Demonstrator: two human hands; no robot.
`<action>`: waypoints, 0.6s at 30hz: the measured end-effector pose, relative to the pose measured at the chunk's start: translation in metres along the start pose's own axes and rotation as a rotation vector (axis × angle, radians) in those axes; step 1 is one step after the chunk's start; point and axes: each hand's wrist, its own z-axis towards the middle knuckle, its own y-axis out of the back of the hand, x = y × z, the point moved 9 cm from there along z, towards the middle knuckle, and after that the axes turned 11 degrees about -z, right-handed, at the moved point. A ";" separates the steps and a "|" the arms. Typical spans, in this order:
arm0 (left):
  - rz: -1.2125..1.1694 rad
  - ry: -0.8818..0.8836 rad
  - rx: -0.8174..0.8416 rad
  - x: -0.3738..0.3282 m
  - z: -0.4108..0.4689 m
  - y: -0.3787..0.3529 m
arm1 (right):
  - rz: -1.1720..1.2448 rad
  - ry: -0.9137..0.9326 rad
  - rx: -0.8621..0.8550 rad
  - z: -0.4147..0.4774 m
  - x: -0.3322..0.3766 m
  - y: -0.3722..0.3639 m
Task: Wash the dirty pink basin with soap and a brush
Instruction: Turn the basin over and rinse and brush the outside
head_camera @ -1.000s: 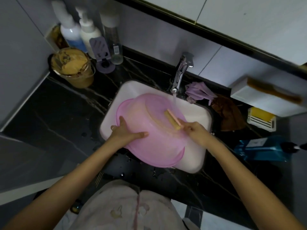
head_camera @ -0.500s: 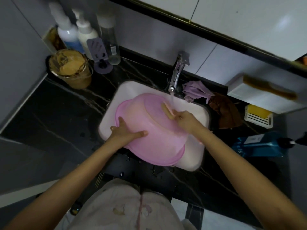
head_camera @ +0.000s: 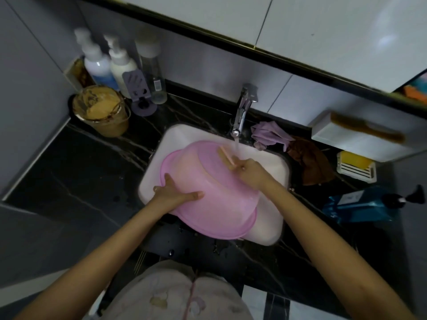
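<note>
The pink basin lies upside down and tilted in the white sink. My left hand grips its near left rim, thumb stretched across the outer wall. My right hand holds a small pink brush against the basin's far upper edge. Water runs from the chrome tap down beside the brush and onto my right hand.
Purple and brown cloths lie right of the tap. A yellow soap in a white dish and a blue pump bottle sit at right. A gold tub and several bottles stand at back left on the black counter.
My right hand has slid the brush from the basin's middle toward its far edge under the tap stream. My left hand keeps its grip on the rim.
</note>
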 end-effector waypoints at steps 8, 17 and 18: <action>-0.017 -0.035 -0.001 -0.004 -0.001 -0.002 | 0.032 -0.157 -0.036 -0.011 -0.044 0.018; 0.114 -0.057 0.061 0.005 0.002 0.004 | -0.029 -0.030 -0.066 -0.028 -0.022 0.011; 0.168 -0.069 0.047 0.002 0.001 0.006 | 0.000 -0.109 -0.090 -0.027 -0.032 0.015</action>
